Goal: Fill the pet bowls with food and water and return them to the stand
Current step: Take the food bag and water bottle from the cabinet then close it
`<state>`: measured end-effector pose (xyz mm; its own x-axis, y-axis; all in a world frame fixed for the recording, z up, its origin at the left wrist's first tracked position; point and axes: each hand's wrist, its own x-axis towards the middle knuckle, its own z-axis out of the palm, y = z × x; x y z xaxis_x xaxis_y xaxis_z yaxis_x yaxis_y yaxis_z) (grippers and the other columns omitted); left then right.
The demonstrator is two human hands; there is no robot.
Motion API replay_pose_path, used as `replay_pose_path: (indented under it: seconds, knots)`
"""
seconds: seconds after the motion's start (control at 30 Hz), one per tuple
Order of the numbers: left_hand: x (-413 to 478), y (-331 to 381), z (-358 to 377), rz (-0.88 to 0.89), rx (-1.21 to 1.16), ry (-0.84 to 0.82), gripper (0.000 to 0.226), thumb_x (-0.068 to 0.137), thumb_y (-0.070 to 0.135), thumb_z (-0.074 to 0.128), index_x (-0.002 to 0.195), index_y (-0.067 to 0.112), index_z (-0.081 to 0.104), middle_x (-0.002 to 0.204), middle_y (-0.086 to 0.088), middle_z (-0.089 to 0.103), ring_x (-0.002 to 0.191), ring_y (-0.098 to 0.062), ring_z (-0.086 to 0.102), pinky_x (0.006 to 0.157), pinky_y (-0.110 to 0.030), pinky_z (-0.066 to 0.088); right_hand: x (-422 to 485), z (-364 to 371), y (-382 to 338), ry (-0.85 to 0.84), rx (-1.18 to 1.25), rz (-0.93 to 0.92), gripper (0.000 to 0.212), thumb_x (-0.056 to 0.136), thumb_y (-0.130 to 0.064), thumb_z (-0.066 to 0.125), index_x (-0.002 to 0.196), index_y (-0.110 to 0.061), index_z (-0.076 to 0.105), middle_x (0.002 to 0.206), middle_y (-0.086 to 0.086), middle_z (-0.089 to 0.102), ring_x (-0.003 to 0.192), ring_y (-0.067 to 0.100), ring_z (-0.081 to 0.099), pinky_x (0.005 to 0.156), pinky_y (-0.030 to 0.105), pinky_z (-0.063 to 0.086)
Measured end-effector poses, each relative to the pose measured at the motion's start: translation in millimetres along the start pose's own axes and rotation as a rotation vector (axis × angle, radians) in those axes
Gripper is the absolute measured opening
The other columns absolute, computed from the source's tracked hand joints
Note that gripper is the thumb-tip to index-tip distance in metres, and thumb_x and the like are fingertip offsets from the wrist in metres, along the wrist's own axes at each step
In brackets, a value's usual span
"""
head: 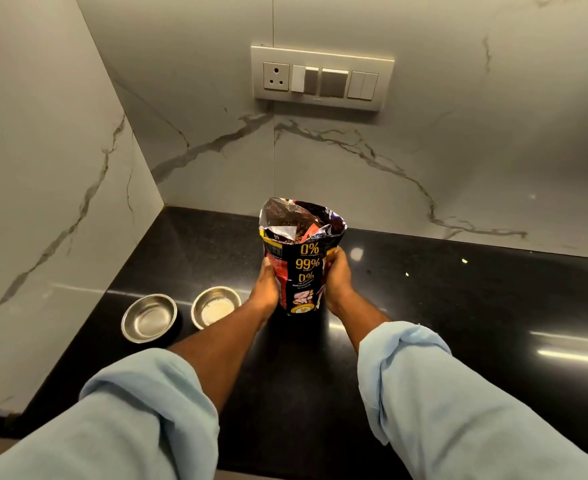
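A black and red pet food bag [303, 258] stands upright over the black counter [458, 306], its top torn open with brown kibble showing inside. My left hand [267, 289] grips its left side and my right hand [337, 282] grips its right side. Two small steel bowls sit on the counter to the left of the bag. The far-left bowl [149, 317] looks empty. The nearer bowl [215, 306] shows a pale patch at its bottom and lies partly behind my left wrist.
Marble walls close the counter at the back and on the left, forming a corner. A switch and socket panel [322, 79] is mounted on the back wall above the bag. The counter stretches away to the right, with a few small specks on it.
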<state>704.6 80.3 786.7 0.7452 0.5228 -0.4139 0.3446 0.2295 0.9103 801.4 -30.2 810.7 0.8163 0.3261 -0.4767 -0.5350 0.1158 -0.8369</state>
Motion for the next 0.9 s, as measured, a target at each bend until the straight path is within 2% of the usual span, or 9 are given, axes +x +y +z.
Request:
replay_pose_path:
  seconds: [0.07,0.17,0.27,0.4,0.5,0.57,0.63,0.77,0.9]
  knots:
    - [-1,3,-3,-0.015,0.027,-0.025,0.062,0.110,0.058,0.015,0.161,0.031,0.037,0.163,-0.007,0.047,0.153,-0.026,0.040,0.126,-0.046,0.029,-3,-4,-2,-0.012,-0.009,-0.006,0.042,0.110,-0.035,0.036,0.080,-0.023,0.062,0.066,-0.007,0.075,0.060,0.003,0.072,0.049,0.017,0.053]
    - [-7,9,-7,-0.024,0.019,-0.049,0.068,0.108,0.062,0.011,0.160,0.029,0.041,0.163,-0.006,0.047,0.155,-0.024,0.037,0.125,-0.042,0.026,-11,-8,-7,-0.004,-0.076,-0.048,0.040,0.110,-0.031,0.035,0.077,-0.024,0.057,0.056,-0.013,0.069,0.048,-0.004,0.064,0.042,0.011,0.046]
    - [-16,22,-8,-0.010,0.024,-0.039,0.071,0.107,0.065,0.011,0.157,0.029,0.046,0.162,-0.005,0.048,0.154,-0.026,0.038,0.125,-0.044,0.026,-20,-11,-15,-0.001,-0.141,-0.086,0.038,0.111,-0.030,0.033,0.081,-0.023,0.055,0.060,-0.012,0.066,0.058,-0.001,0.064,0.054,0.017,0.051]
    - [-34,46,-11,0.084,0.068,0.091,0.074,0.104,0.072,0.017,0.157,0.029,0.046,0.160,-0.005,0.049,0.150,-0.027,0.043,0.121,-0.045,0.031,-41,-13,-37,0.062,-0.301,-0.197,0.033,0.108,-0.026,0.034,0.096,-0.012,0.061,0.099,0.004,0.062,0.092,0.013,0.054,0.087,0.040,0.049]
    - [-47,65,-16,0.163,0.181,0.218,0.077,0.104,0.071,0.017,0.153,0.022,0.049,0.156,-0.011,0.052,0.146,-0.031,0.046,0.122,-0.048,0.032,-58,-18,-57,0.171,-0.344,-0.286,0.031,0.106,-0.026,0.040,0.113,-0.009,0.065,0.111,0.007,0.060,0.104,0.022,0.052,0.081,0.037,0.044]
    - [-60,81,-17,0.194,0.265,0.339,0.075,0.105,0.067,0.020,0.145,0.013,0.053,0.149,-0.018,0.054,0.140,-0.035,0.048,0.117,-0.048,0.034,-73,-20,-73,0.231,-0.383,-0.318,0.033,0.107,-0.028,0.042,0.120,-0.009,0.066,0.119,0.011,0.063,0.112,0.029,0.056,0.090,0.038,0.044]
    - [-74,96,-17,0.247,0.349,0.435,0.069,0.106,0.064,0.025,0.133,0.009,0.057,0.141,-0.021,0.055,0.134,-0.037,0.049,0.111,-0.047,0.037,-85,-22,-88,0.289,-0.432,-0.378,0.035,0.107,-0.025,0.044,0.126,-0.007,0.067,0.127,0.015,0.066,0.118,0.034,0.058,0.089,0.035,0.042]
    - [-103,123,-16,0.484,0.534,0.450,0.056,0.105,0.062,0.036,0.117,0.012,0.058,0.126,-0.014,0.058,0.119,-0.032,0.054,0.099,-0.044,0.044,-112,-24,-115,0.351,-0.489,-0.525,0.026,0.104,-0.021,0.051,0.111,-0.007,0.071,0.115,0.016,0.071,0.103,0.032,0.061,0.082,0.032,0.043]
    - [-131,158,-6,0.706,0.602,0.381,0.049,0.103,0.058,0.045,0.122,0.014,0.058,0.123,-0.008,0.060,0.114,-0.027,0.057,0.096,-0.044,0.050,-146,-21,-145,0.340,-0.561,-0.692,0.018,0.103,-0.025,0.056,0.103,-0.014,0.070,0.098,0.005,0.071,0.097,0.029,0.066,0.089,0.040,0.054]
